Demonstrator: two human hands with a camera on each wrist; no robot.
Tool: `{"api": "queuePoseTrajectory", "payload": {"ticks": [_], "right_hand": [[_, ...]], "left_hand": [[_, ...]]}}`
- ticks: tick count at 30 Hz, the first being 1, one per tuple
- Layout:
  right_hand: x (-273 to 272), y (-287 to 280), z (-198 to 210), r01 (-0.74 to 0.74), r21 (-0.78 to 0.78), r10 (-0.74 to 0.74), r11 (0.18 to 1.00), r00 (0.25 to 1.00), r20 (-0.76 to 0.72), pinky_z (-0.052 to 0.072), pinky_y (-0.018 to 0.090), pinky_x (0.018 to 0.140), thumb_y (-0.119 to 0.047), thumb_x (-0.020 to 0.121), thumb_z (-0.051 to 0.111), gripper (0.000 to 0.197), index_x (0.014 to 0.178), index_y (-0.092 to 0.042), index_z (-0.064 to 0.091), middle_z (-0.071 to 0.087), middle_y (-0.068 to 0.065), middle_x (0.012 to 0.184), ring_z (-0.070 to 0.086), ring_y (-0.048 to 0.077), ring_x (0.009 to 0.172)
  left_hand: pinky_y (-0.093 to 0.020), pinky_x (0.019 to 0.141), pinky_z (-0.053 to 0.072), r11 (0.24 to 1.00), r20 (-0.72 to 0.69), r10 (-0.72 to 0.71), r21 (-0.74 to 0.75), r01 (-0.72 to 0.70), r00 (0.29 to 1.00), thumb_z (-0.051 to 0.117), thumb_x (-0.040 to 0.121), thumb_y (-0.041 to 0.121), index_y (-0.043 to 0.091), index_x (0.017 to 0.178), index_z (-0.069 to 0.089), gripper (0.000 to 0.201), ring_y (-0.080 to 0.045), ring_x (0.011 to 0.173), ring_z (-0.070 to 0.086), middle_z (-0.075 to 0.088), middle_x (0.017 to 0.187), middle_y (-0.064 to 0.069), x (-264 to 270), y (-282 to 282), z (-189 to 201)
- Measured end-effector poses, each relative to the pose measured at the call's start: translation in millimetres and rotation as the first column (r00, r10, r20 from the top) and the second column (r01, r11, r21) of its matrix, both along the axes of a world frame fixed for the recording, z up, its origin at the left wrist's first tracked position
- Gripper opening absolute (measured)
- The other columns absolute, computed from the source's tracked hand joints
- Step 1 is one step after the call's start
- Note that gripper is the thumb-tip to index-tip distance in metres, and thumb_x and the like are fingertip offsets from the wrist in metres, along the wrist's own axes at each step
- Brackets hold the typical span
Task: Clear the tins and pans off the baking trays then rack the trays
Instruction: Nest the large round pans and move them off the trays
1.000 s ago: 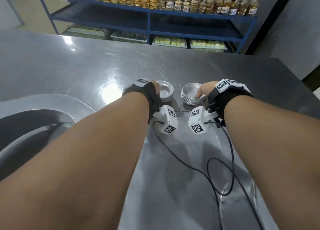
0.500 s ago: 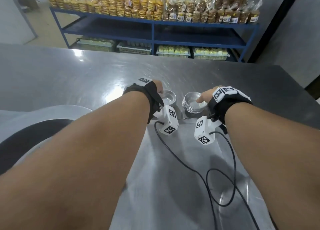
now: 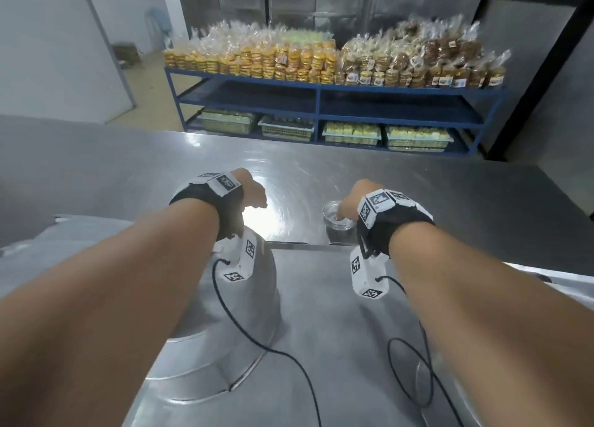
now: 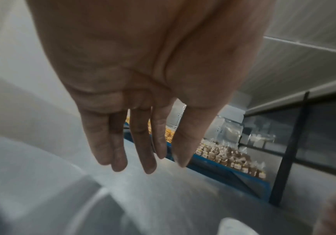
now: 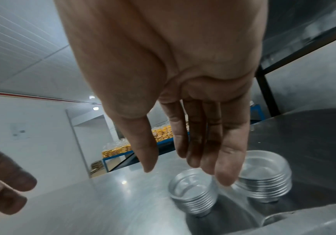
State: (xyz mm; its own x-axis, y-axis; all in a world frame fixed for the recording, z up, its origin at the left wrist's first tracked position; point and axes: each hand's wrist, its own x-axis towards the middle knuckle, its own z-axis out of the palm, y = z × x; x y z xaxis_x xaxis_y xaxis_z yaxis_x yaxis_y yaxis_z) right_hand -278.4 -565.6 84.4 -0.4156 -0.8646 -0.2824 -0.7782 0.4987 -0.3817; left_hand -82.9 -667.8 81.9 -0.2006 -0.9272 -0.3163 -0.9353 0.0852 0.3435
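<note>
Stacked tins [image 5: 262, 179] sit just beneath right hand [image 5: 163, 66] straight fingers [image 5: 229, 152]

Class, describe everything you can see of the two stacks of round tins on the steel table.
The stacks of round tins are shallow, shiny, silver metal cups nested one inside another, their ribbed rims forming ridged sides. Both stand upright, side by side and apart, on the steel table, just beyond the baking tray's far edge. The right hand hovers open above them, fingers straight, not touching. They look empty.
</note>
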Motion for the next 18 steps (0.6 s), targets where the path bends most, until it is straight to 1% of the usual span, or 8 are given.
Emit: {"api": "queuePoseTrajectory", "payload": {"ticks": [2,5,7,9,11,13,16,18], "right_hand": [[28.1,0.0,8.0,-0.047,0.026,0.047,0.999,0.999,0.000,0.042,0.025,0.062,-0.028,0.088,0.070,0.022,0.090,-0.006,0.068,0.068,0.006,0.100,0.062,0.023,0.086],[64.7,3.1,11.5,-0.096,0.047,0.094,0.994,0.994,0.047,0.055,0.029,0.075,-0.029,0.082,0.077,0.035,0.105,-0.004,0.070,0.072,0.010,0.106,0.067,0.025,0.086],[85.7,6.5,10.5,-0.119,0.042,0.114,0.992,0.988,0.102,0.058,0.037,0.086,-0.028,0.081,0.078,0.037,0.104,-0.001,0.070,0.073,0.012,0.104,0.070,0.028,0.092],[102.0,11.7,10.8,-0.143,0.051,0.136,0.988,0.984,0.116,0.058,0.036,0.085,-0.028,0.082,0.078,0.037,0.106,-0.001,0.069,0.071,0.010,0.100,0.071,0.029,0.094],[115.7,19.2,11.9,-0.189,0.071,0.183,0.979,0.980,0.078,0.054,0.026,0.066,-0.032,0.083,0.076,0.035,0.103,-0.004,0.069,0.067,0.008,0.095,0.066,0.025,0.085],[125.2,27.2,6.7,-0.191,0.077,0.189,0.979,0.981,0.040,0.037,0.021,0.047,-0.035,0.083,0.075,0.029,0.083,-0.009,0.062,0.061,0.004,0.085,0.057,0.021,0.074],[136.2,39.3,-10.5,-0.108,0.044,0.105,0.993,0.993,0.057,0.031,0.020,0.042,-0.033,0.082,0.075,0.039,0.063,-0.014,0.047,0.049,-0.001,0.063,0.046,0.012,0.051],[143.4,45.8,-18.3,-0.075,0.015,0.073,0.997,0.992,0.105,0.033,0.021,0.043,-0.036,0.080,0.076,0.040,0.063,-0.014,0.048,0.049,-0.001,0.062,0.045,0.011,0.051]], "left_hand": [[-0.017,0.046,0.041,1.000,0.101,0.014,-0.016,-0.013,0.995,0.068,0.088,0.022,0.002,0.115,0.068,0.034,-0.021,0.089,0.057,0.067,0.109,-0.011,36.3,7.5,3.5],[-0.022,0.069,0.043,0.994,0.174,0.104,-0.058,-0.095,0.979,0.069,0.087,0.022,0.011,0.091,0.065,0.013,-0.024,0.090,0.055,0.061,0.101,-0.009,85.1,22.8,2.6],[-0.027,0.076,0.040,0.982,0.159,0.181,-0.076,-0.171,0.971,0.069,0.086,0.016,0.015,0.071,0.049,0.025,-0.025,0.087,0.049,0.052,0.084,-0.004,115.6,36.0,0.2],[-0.028,0.075,0.040,0.969,0.141,0.245,-0.079,-0.236,0.959,0.071,0.084,0.018,0.018,0.065,0.040,0.037,-0.024,0.083,0.050,0.045,0.071,0.001,140.0,51.3,-4.0],[-0.028,0.068,0.043,0.954,0.148,0.299,-0.060,-0.293,0.943,0.074,0.081,0.023,0.014,0.069,0.050,0.028,-0.024,0.074,0.055,0.052,0.072,-0.002,158.4,66.7,-7.3],[-0.028,0.067,0.046,0.949,0.140,0.316,-0.052,-0.311,0.939,0.072,0.081,0.023,0.009,0.087,0.065,0.016,-0.029,0.081,0.062,0.067,0.089,-0.009,173.8,79.7,-10.8],[-0.029,0.077,0.051,0.938,0.107,0.347,-0.052,-0.344,0.932,0.077,0.079,0.023,0.013,0.124,0.064,0.048,-0.030,0.102,0.066,0.069,0.113,-0.012,191.9,97.0,-17.3],[-0.028,0.072,0.050,0.928,0.073,0.371,-0.051,-0.368,0.926,0.081,0.076,0.025,0.010,0.123,0.063,0.053,-0.029,0.092,0.064,0.066,0.102,-0.012,196.5,108.4,-18.5]]}}
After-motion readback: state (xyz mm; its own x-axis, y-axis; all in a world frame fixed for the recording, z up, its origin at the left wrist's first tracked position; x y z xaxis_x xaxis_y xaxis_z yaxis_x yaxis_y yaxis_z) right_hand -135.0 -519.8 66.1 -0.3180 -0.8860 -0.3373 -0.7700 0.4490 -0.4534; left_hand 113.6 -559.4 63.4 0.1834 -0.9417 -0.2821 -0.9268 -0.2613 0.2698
